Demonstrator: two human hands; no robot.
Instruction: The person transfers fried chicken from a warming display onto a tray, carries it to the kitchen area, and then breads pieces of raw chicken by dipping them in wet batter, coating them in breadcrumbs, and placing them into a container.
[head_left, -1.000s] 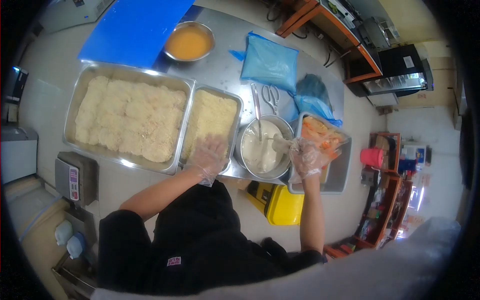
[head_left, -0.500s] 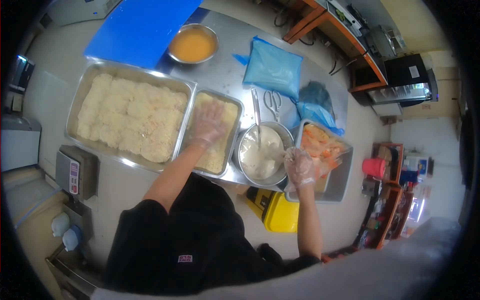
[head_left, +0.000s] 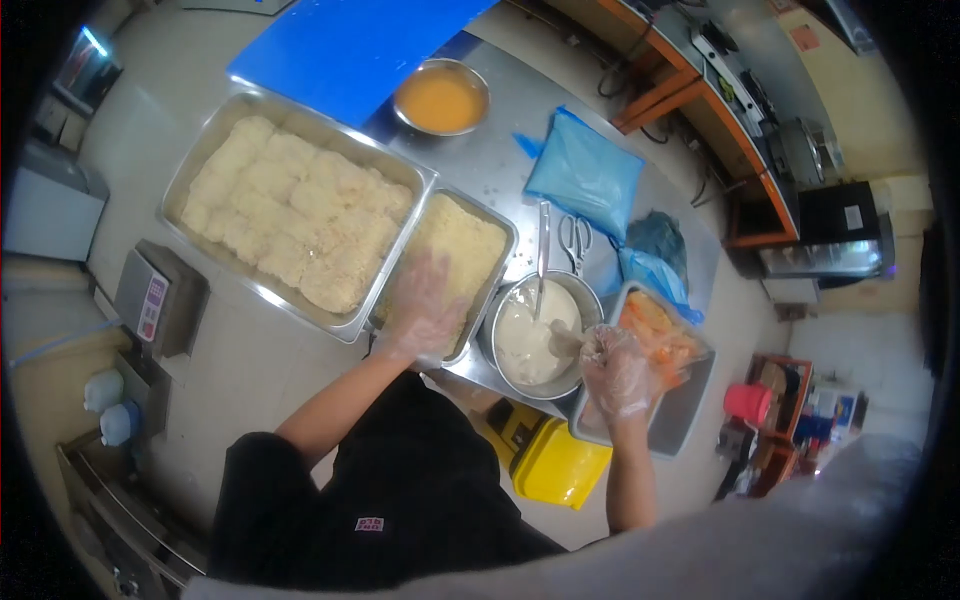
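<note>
My left hand (head_left: 425,305), in a clear plastic glove, lies with fingers spread on pale breadcrumbs (head_left: 470,235) in a narrow metal tray (head_left: 509,232). My right hand (head_left: 613,370), also gloved, is closed above the right rim of a metal bowl (head_left: 492,352) of creamy white batter (head_left: 530,355). From its fingers a pale, batter-coated piece (head_left: 566,343) reaches over the batter; its kind is unclear. A metal utensil handle (head_left: 543,245) leans out of the bowl. Beyond my right hand, orange-tinged raw pieces (head_left: 655,335) lie in a grey bin (head_left: 695,400), partly under clear plastic.
A large metal tray (head_left: 425,190) of crumbed pieces stands at left, near a blue board (head_left: 350,50). Behind are a bowl of orange liquid (head_left: 442,100), a blue bag (head_left: 585,165) and scissors (head_left: 576,240). A yellow-lidded bin (head_left: 565,462) stands below the table edge.
The camera view has shifted and tilted. My left hand has moved toward the near end of the crumb tray. My right hand stays by the bowl's right rim, the pale piece now showing more clearly.
</note>
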